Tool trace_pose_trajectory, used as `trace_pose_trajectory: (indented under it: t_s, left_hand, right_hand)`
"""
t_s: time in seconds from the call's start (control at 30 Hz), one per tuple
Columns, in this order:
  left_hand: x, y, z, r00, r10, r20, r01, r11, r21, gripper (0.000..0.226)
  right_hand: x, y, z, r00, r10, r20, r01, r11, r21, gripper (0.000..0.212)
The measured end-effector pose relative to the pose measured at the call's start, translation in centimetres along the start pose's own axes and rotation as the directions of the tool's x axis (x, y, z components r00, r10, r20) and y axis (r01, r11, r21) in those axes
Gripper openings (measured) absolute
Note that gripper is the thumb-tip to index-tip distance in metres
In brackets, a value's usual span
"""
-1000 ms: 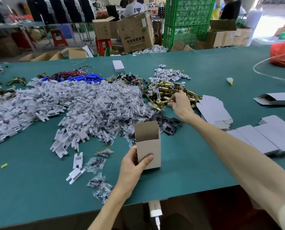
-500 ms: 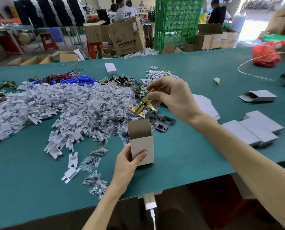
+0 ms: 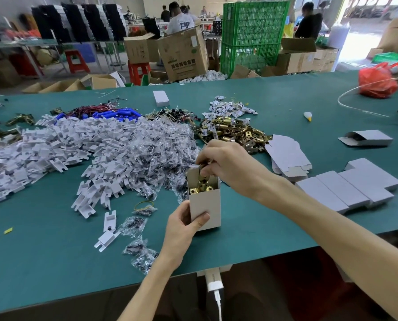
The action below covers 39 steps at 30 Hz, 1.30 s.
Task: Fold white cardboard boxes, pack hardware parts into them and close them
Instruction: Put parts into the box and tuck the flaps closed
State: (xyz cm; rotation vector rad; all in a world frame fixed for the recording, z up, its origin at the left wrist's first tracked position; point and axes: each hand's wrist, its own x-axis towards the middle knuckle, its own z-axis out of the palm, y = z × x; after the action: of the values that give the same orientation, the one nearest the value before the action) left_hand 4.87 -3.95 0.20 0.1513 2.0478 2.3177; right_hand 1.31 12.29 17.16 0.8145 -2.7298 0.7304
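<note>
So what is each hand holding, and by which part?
Left hand grips the white box low on its side, thumb on front. Right hand pinches the brass part by its top end.

Our teal counter carries a white box, a brass-gold part, white plastic pieces and a red bag.

Right hand lowers brass latch into box — left hand grips it.

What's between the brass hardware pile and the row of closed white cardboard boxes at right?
Head view: a stack of flat, unfolded white cardboard blanks lies between the brass hardware pile and closed white cardboard boxes.
</note>
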Motion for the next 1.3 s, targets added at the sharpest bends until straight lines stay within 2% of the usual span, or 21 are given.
trace_pose_trajectory:
  t_s: [0.2, 0.37, 0.5, 0.63, 0.77, 0.97, 1.07, 1.17, 1.3]
  left_hand:
    - [0.0, 0.1, 0.2, 1.0, -0.002, 0.013, 0.002, 1.0, -0.007, 0.035]
    - [0.0, 0.1, 0.1, 1.0, 0.003, 0.028, -0.002, 1.0, -0.015, 0.036]
    - [-0.1, -0.1, 0.0, 0.999, 0.015, 0.037, -0.015, 1.0, -0.002, 0.035]
    - [-0.1, -0.2, 0.0, 0.999, 0.01, 0.037, -0.01, 1.0, -0.006, 0.033]
    - [0.0, -0.4, -0.1, 0.999, 0.003, 0.042, -0.004, 1.0, 0.02, 0.029]
    - [0.0, -0.4, -0.1, 0.999, 0.011, 0.043, -0.012, 1.0, 0.025, 0.028]
    - [0.0, -0.5, -0.1, 0.999, 0.003, 0.036, -0.004, 1.0, 0.018, 0.029]
    - [0.0, -0.4, -0.1, 0.999, 0.001, 0.033, -0.001, 1.0, 0.007, 0.032]
    - [0.1, -0.4, 0.1, 1.0, -0.005, 0.022, 0.005, 1.0, 0.001, 0.035]
  right_hand:
    - [-0.4, 0.1, 0.8, 0.99, 0.033, 0.14, -0.029, 0.999, -0.033, 0.012]
    - [-0.7, 0.1, 2.0, 0.98, 0.042, 0.194, -0.019, 0.993, -0.117, 0.003]
    - [-1.5, -0.3, 3.4, 0.979, 0.011, 0.203, 0.023, 0.986, -0.164, 0.022]
    - [-1.6, -0.1, 3.8, 0.978, 0.006, 0.21, 0.039, 0.977, -0.208, 0.02]
    - [-2.3, -0.1, 4.3, 0.951, 0.012, 0.309, 0.084, 0.951, -0.296, 0.018]
    - [-2.4, -0.2, 4.3, 0.95, 0.044, 0.309, 0.047, 0.958, -0.282, 0.018]
    - [-2.4, -0.4, 3.8, 0.969, -0.003, 0.246, 0.058, 0.974, -0.221, 0.019]
    - [-2.2, 0.1, 2.8, 0.998, -0.05, 0.047, 0.054, 0.995, -0.083, 0.017]
    - [-1.1, 1.4, 1.9, 0.979, -0.009, -0.204, 0.023, 0.998, 0.066, 0.013]
